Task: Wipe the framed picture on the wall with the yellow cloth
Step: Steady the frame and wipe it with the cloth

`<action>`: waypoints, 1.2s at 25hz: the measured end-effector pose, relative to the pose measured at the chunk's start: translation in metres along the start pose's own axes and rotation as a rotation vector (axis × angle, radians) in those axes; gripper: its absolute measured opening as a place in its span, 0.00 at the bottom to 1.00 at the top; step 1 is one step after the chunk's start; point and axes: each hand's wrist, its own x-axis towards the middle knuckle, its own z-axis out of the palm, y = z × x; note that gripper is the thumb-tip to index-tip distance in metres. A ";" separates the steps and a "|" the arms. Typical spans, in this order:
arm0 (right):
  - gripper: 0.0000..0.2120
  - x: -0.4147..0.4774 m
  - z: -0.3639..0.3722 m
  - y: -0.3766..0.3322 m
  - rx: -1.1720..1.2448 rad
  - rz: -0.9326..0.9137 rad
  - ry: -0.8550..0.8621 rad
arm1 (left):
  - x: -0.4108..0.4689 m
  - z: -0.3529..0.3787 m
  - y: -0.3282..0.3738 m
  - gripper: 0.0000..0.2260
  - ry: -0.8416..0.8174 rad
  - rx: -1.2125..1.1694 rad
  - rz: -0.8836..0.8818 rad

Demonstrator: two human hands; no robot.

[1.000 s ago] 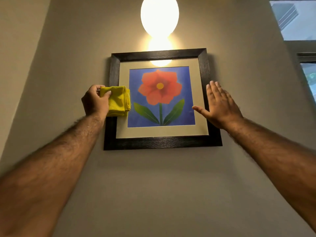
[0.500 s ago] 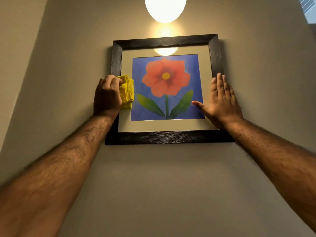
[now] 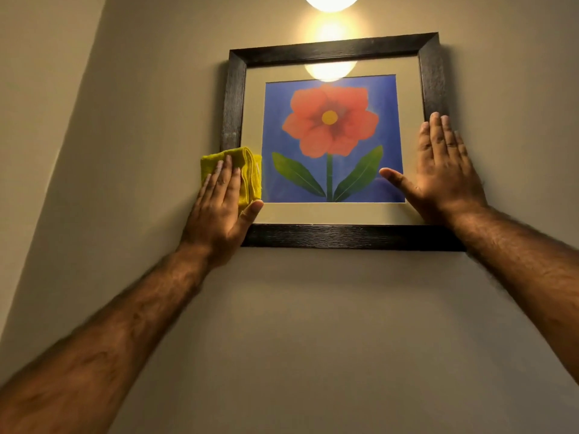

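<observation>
My left hand [image 3: 221,208] presses flat on the folded yellow cloth [image 3: 247,172] at the dark wooden framed flower picture's [image 3: 332,236] left edge; right hand [image 3: 445,173] flat, fingers spread, on its right side.

**Covered, cropped and washed out**

The left hand [image 3: 224,203] lies flat over much of the yellow cloth [image 3: 250,173], and hand and cloth together hide the lower left side of the dark frame [image 3: 344,236]. The right hand [image 3: 445,173] covers the frame's lower right side and corner. The lamp [image 3: 331,2] is cut by the top edge; its glare [image 3: 330,72] washes out the glass beneath. Both forearms are blurred and run out of view.
</observation>
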 end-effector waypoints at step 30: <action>0.55 0.001 0.004 0.001 0.007 -0.004 0.043 | 0.147 -0.037 -0.021 0.47 -0.091 -0.065 -0.104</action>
